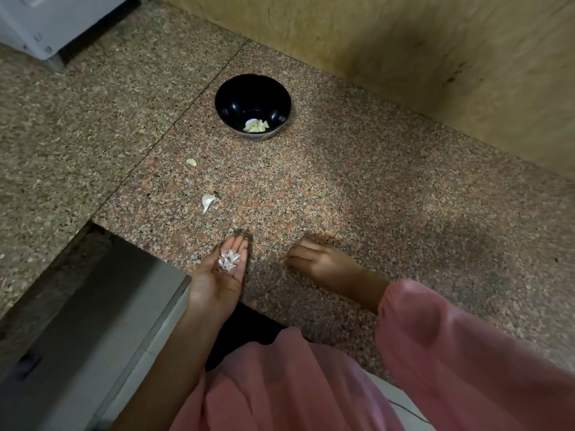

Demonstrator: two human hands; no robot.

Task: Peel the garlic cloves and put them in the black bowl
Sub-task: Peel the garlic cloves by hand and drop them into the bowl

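Speckled granite counter (373, 197), beige wall (404, 42) at 1 o'clock. Black bowl (224, 88) at 12, peeled cloves (256, 126) inside. Left hand (217, 279) palm-up, flat, carries garlic skins (228, 260); right hand (317, 259) curled on counter, contents unclear.

Single head view, wide-angle, looking steeply down, close over counter (373, 181).

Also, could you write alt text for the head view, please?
A person's left hand, palm up, carries a pile of garlic skins at a granite counter; the right hand rests beside it, fingers curled. Farther back, a black bowl holds peeled garlic cloves, with a peeled clove and an unpeeled clove nearby.
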